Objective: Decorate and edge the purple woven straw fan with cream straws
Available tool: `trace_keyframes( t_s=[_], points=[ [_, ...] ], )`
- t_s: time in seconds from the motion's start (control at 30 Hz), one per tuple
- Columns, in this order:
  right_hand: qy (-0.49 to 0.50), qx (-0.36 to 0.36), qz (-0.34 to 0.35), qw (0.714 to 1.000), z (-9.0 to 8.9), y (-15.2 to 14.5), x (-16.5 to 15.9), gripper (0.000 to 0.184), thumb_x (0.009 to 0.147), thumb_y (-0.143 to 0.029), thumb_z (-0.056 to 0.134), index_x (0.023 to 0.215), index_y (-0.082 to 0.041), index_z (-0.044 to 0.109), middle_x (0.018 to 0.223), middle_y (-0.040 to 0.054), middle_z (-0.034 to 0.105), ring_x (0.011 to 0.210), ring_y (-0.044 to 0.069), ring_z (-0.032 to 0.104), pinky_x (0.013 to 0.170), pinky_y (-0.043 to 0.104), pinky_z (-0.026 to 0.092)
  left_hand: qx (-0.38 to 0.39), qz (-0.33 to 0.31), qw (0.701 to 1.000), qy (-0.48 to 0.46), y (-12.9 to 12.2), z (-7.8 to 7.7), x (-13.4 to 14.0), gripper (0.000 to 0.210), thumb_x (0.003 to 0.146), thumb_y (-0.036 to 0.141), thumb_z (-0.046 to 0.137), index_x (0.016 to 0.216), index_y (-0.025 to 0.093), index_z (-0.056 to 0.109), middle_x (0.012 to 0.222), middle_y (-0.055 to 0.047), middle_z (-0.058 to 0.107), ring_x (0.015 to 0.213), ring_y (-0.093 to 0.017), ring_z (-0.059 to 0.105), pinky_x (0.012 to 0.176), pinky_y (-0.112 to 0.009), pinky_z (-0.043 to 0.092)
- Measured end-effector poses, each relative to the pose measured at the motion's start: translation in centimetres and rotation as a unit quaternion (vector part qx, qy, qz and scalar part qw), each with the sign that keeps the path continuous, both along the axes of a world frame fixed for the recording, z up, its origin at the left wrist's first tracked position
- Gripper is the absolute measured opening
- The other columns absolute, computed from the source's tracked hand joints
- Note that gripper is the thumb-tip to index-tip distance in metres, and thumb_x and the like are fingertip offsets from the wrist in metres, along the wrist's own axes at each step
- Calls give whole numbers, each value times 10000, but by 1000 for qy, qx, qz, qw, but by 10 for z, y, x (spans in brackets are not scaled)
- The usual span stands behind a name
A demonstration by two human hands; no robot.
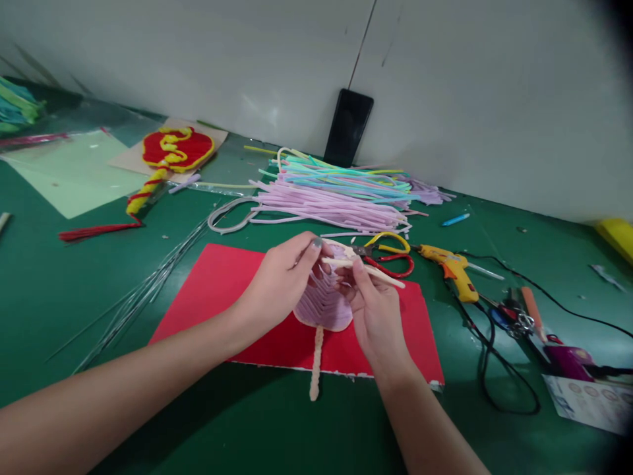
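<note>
Between the fingertips of my left hand (291, 270) and my right hand (373, 300) is a cream pipe cleaner (386, 280), pinched by both. Its free end sticks out to the right past my right hand. Below them a lilac fan-shaped piece (324, 307) made of pipe cleaners, with a cream edge, lies on a red board (212, 290). The fan's twisted cream handle (316, 369) reaches over the board's front edge. My fingers hide part of the fan's upper half. Scissors (388, 254) with yellow and red handles lie just beyond my right hand.
Bundled lilac and pastel pipe cleaners (331, 204) lie behind the board, before a phone (349, 125) leaning on the wall. A yellow glue gun (452, 267) with a black cord is at right. Thin wires (153, 287) and a red-yellow fan (178, 148) lie left.
</note>
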State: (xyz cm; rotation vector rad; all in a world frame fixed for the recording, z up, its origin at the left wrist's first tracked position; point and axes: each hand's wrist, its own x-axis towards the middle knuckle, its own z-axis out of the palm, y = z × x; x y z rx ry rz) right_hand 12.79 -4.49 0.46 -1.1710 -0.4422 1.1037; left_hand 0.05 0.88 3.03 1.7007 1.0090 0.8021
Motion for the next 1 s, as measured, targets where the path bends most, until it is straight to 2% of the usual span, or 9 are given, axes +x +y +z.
trace_keyframes(
  t_s=[0.13,0.23,0.3,0.43,0.63,0.73,0.87,1.0],
  points=[
    [48,-18,7,999,0,1,2,217,664,-388,708,726,-183,671,677,-5,632,578,96,535,524,228,425,7,-36,999,10,-1,-8,4,110,853,206,447,884,196,552,811,17,608,730,-113,579,652,-211,443],
    [40,-21,21,999,-2,0,1,205,654,-372,721,739,-193,669,643,-29,586,523,72,459,481,212,365,11,-72,997,20,-2,-10,5,118,847,190,451,899,202,556,879,10,629,769,-119,598,655,-206,444],
    [13,-19,28,999,-3,-2,0,189,655,-355,724,740,-197,667,627,-39,564,515,68,431,480,213,345,18,-73,996,37,-3,-9,5,123,848,189,443,887,200,559,870,8,635,770,-125,600,659,-213,441],
    [-53,2,32,998,-4,-2,1,176,667,-345,716,722,-189,658,623,-41,543,522,70,422,488,225,340,55,-73,993,74,-2,-5,4,124,848,189,441,834,194,564,822,14,628,755,-129,578,655,-215,418],
    [-76,30,35,996,-4,0,10,171,666,-332,719,715,-181,653,628,-40,541,514,61,445,473,206,364,88,-103,989,59,-1,-7,4,175,862,188,411,761,184,554,758,18,606,725,-124,556,648,-212,402],
    [-100,15,53,993,-4,0,14,202,653,-356,723,714,-176,653,609,-31,567,511,78,489,471,212,411,92,-114,987,70,-4,-10,1,196,862,205,408,748,175,564,746,6,602,717,-132,558,643,-221,408],
    [-111,-39,75,990,2,-5,10,299,663,-451,684,661,-154,651,606,2,601,530,110,544,445,226,455,129,-73,986,81,-14,-16,-7,201,873,199,382,813,171,572,766,-9,617,727,-136,567,656,-226,423],
    [-86,-47,43,994,13,-20,-6,270,641,-422,707,674,-163,641,636,-2,604,587,119,571,477,227,491,233,-20,964,130,-26,-24,-16,194,832,124,398,873,173,581,842,-46,628,796,-164,572,691,-249,437]
  ],
)
